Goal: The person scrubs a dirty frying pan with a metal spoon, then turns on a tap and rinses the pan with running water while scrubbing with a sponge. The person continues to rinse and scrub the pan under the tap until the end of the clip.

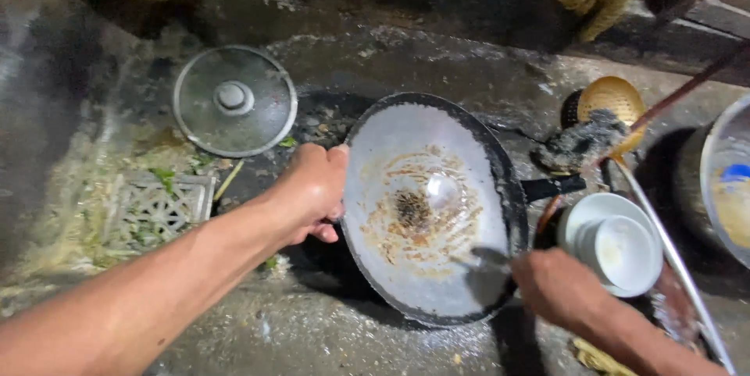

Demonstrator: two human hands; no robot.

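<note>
Our left hand grips the pan rim; our right hand clasps a scraper inside its near edge. Lid lies well left, bowls crowd right.

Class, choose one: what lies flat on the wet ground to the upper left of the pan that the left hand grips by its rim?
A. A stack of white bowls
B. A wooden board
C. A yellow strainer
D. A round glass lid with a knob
D: the round glass lid with its centre knob lies on the ground up-left of the pan that the left hand grips.
</note>
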